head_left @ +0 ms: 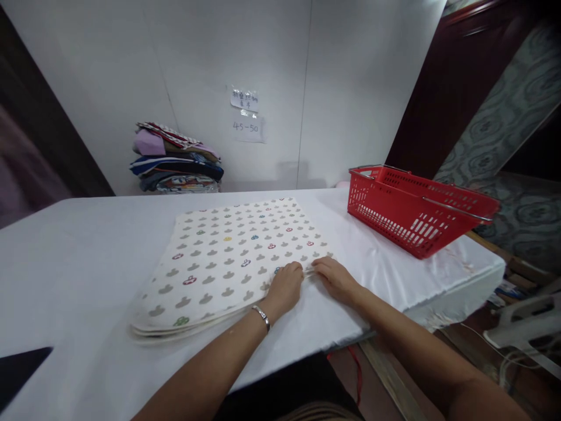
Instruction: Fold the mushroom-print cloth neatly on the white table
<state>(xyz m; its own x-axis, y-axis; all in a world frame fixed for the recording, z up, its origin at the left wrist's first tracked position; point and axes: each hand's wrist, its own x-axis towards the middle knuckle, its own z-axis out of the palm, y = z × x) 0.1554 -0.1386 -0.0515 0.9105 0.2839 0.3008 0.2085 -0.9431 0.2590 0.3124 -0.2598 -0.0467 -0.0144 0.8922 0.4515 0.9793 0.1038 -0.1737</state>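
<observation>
A folded white cloth (pixel 236 248) with grey and coloured mushroom-like prints lies in several layers on the table. My left hand (pixel 286 287), with a silver bracelet at its wrist, is closed on the cloth's near edge. Close beside it on the right, my right hand (pixel 335 279) pinches the same edge near the right corner. Both thumbs are mostly hidden. The far side of the cloth lies flat, while its near left corner shows the stacked layers.
A red plastic basket (pixel 394 202) with metal handles stands at the table's right. Folded clothes (pixel 177 161) are piled at the back left against the white wall, which carries paper signs (pixel 248 117). A dark flat thing (pixel 21 371) lies at the left front. The white-covered table (pixel 87 251) ends just before me.
</observation>
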